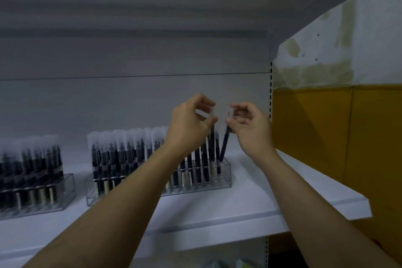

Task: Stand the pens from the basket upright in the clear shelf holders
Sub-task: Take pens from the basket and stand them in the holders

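A clear holder on the white shelf carries several upright black pens with frosted caps. At its right end, my left hand pinches the cap of an upright pen. My right hand pinches the cap of a tilted pen whose lower end sits in the holder's rightmost slots. A second clear holder, full of the same pens, stands at the far left. The basket is out of view.
The shelf's grey back panel rises behind the holders and another shelf hangs overhead. A slotted upright ends the shelf on the right, with a yellow and white wall beyond. A lower shelf shows faintly at the bottom.
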`<state>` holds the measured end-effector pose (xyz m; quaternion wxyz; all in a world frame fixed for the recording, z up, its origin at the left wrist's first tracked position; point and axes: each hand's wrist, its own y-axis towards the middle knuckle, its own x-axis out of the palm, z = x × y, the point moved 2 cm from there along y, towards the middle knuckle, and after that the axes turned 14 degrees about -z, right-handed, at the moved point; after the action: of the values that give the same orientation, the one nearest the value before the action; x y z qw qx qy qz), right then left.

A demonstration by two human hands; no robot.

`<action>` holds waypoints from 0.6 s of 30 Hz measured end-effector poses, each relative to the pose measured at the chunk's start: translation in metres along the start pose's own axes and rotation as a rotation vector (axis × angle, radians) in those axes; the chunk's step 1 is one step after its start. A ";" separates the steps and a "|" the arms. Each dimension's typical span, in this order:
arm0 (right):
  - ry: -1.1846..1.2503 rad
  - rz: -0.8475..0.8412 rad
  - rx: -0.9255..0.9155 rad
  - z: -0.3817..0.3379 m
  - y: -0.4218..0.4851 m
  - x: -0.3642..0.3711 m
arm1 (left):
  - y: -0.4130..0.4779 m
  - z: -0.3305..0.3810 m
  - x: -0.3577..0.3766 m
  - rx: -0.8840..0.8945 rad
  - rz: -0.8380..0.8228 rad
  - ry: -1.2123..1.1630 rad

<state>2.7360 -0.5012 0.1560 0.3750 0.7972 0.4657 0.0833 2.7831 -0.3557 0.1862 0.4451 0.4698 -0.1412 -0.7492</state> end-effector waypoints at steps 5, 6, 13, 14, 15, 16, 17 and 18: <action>-0.139 -0.273 0.068 0.004 -0.008 0.007 | 0.004 -0.008 0.007 -0.083 -0.090 0.172; -0.176 -0.298 0.067 0.003 -0.008 0.006 | 0.005 -0.009 0.008 -0.114 -0.116 0.217; -0.439 -0.406 0.067 -0.016 -0.002 -0.010 | 0.010 -0.005 0.011 -0.214 -0.180 0.275; -0.439 -0.397 0.073 -0.018 0.000 -0.012 | 0.010 -0.004 0.011 -0.219 -0.183 0.241; -0.416 -0.382 0.087 -0.020 0.002 -0.013 | 0.011 -0.003 0.011 -0.219 -0.176 0.216; -0.384 -0.370 0.107 -0.020 0.004 -0.014 | 0.011 -0.002 0.011 -0.226 -0.160 0.216; -0.366 -0.370 0.129 -0.020 0.006 -0.014 | 0.012 0.000 0.009 -0.242 -0.140 0.238; -0.372 -0.387 0.155 -0.020 0.009 -0.013 | 0.013 0.002 0.008 -0.265 -0.121 0.268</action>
<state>2.7251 -0.5042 0.1785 0.4011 0.7212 0.5375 -0.1735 2.7874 -0.3699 0.1905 0.4718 0.5103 0.0477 -0.7174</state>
